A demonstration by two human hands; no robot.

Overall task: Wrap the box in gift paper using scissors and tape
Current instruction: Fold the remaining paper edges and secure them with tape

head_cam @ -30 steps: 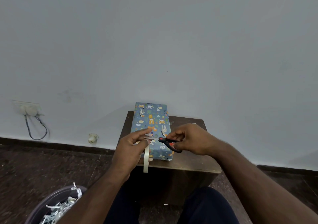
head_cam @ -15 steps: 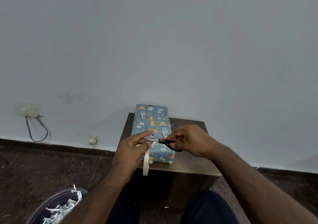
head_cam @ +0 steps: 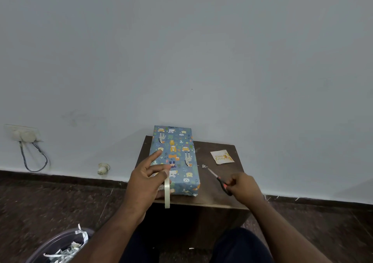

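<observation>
The box (head_cam: 177,157), wrapped in blue paper with animal prints, lies on a small brown table (head_cam: 214,194) against the wall. My left hand (head_cam: 145,182) hovers over the box's near left corner and holds a roll of clear tape (head_cam: 167,192) that hangs edge-on from its fingers; the index finger points out over the box. My right hand (head_cam: 242,186) is over the table to the right of the box and grips the scissors (head_cam: 219,180) by their black and red handles, blades closed and pointing away to the upper left.
A small printed card (head_cam: 222,157) lies at the table's back right. A tiny scrap (head_cam: 203,166) sits by the scissor tips. A purple bin (head_cam: 60,248) with paper shreds stands at the lower left. A wall socket with a cable (head_cam: 26,141) is at the far left.
My right hand has drawn the scissors away from the tape, to the right of the box. The left hand's index finger has lifted and stretched out. The card is now uncovered.
</observation>
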